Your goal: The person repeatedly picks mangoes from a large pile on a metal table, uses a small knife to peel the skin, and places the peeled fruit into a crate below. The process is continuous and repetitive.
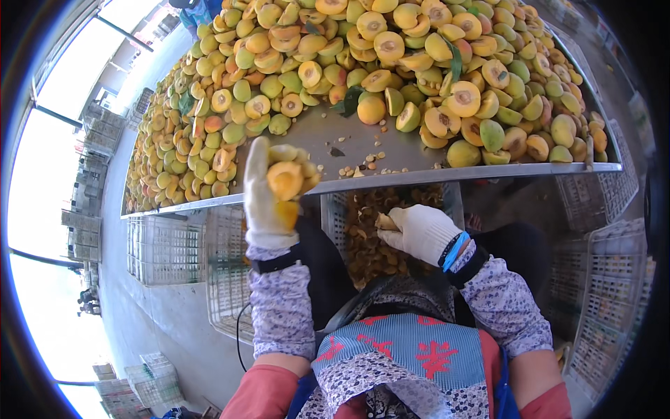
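A large heap of halved yellow-green peaches [390,47] covers a metal table [335,139] before me. My left hand [275,194], in a pale glove stained yellow, is raised at the table's near edge with its fingers closed around a peach half [286,180]. Lower and to the right, my right hand [419,233], in a white knitted glove with a blue band at the wrist, pinches a small brownish piece [386,222]; I cannot tell what it is. Below that hand, a plastic crate [335,212] between my legs holds many brownish pieces [366,256].
The table's raised metal rim [398,179] runs between me and the fruit. Small pits or scraps [371,157] and green leaves [455,60] lie on the table. Slatted plastic crates stand at left [165,251] and right [610,304]. Further crates [81,235] are stacked along the far left.
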`<move>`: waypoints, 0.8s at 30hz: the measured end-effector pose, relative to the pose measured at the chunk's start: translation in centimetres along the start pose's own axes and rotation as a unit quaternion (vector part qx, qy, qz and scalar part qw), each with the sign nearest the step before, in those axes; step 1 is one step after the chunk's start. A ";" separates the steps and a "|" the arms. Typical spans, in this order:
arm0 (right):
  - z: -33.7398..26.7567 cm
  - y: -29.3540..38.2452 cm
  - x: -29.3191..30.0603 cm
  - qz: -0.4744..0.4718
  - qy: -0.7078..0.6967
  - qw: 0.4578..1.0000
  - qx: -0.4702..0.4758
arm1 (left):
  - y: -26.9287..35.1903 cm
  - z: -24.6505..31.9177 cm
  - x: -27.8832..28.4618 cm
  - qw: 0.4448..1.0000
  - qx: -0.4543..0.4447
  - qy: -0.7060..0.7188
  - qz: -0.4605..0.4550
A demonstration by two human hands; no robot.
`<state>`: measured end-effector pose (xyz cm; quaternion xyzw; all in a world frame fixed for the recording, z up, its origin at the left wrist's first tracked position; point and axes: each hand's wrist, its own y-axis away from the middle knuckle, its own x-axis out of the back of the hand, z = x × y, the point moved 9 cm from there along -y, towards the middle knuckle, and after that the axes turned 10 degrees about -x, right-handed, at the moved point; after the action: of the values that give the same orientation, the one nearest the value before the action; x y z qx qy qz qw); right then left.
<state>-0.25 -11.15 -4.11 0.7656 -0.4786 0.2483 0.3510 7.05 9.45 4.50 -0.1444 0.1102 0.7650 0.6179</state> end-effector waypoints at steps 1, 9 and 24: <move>0.2 0.5 0.3 0.010 0.022 1.000 -0.001 | 0.3 2.8 1.6 0.987 -0.063 -0.148 0.002; -0.2 1.1 0.3 0.009 0.012 1.000 -0.001 | -3.8 1.0 -3.2 0.809 -0.283 -0.490 -0.156; -1.6 0.6 5.6 0.186 -0.117 0.976 0.009 | -9.1 -9.9 -8.9 0.964 0.082 -0.108 -0.227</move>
<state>1.47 -13.19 1.08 0.6897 -0.6483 0.2222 0.2337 18.55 -0.14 -1.49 -0.0311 0.0694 0.6042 0.7932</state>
